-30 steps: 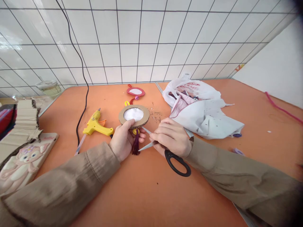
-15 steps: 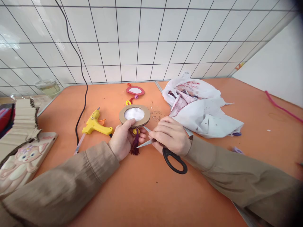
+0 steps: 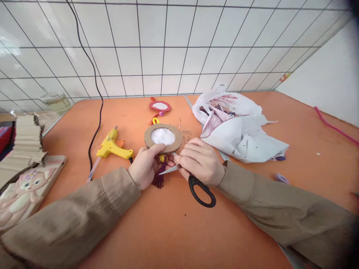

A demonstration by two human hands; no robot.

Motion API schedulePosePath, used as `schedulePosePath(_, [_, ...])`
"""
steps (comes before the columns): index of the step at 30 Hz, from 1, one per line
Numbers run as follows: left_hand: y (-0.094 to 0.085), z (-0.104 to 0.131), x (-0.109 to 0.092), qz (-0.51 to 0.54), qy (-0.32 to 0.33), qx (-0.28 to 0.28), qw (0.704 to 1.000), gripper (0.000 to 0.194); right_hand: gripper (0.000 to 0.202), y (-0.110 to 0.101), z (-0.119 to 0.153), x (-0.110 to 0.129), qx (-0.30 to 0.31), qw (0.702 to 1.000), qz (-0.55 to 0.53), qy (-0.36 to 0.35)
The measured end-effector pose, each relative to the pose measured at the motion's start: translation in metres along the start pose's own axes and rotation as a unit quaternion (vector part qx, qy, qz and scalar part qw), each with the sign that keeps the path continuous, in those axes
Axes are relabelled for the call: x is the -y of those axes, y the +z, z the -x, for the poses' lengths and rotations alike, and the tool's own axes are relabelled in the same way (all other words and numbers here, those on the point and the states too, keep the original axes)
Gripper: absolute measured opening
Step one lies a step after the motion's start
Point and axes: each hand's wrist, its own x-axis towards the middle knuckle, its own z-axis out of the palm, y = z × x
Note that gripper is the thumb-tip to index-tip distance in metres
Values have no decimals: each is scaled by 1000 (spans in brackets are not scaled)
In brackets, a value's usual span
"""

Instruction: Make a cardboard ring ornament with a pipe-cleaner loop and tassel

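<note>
My left hand (image 3: 144, 166) grips the near edge of an oval cardboard frame (image 3: 177, 139), thumb on top. White padding (image 3: 163, 136) fills the opening in its middle. From the frame's near side hangs a dark purple tassel (image 3: 159, 178) below a yellow bead (image 3: 163, 158); a yellow loop (image 3: 155, 120) sticks out at the far side. My right hand (image 3: 200, 160) is closed around black-handled scissors (image 3: 202, 191). The scissor blades are spread, one against or just under the frame's near right edge, the other pointing across the tassel. My left fingertips are partly hidden beneath the frame.
A yellow glue gun (image 3: 113, 145) with its black cord (image 3: 97, 82) lies at left, near a phone case (image 3: 33, 186) and torn cardboard (image 3: 26, 136). Behind the frame is a red oval ornament (image 3: 154, 106). At right rests a white bag (image 3: 241, 138); small scraps dot the orange table (image 3: 179, 239).
The cardboard frame has shifted slightly right and tilted, its tassel swinging a little left. The scissors have moved slightly left, their blades still spread near the frame's edge.
</note>
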Motion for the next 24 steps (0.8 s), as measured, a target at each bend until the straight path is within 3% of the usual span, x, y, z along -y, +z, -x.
schedulePosePath(3, [-1, 0, 2, 9, 13, 7, 1000, 18, 25, 1, -1, 0, -3, 1000, -1, -6])
schedulePosePath(13, [1, -3, 0, 34, 15, -47, 998, 32, 19, 0, 1, 2, -30, 1000, -10, -4])
schedulePosePath(24, [1, -1, -1, 4, 7, -21, 1000, 40, 22, 0, 0, 2, -27, 1000, -6, 2])
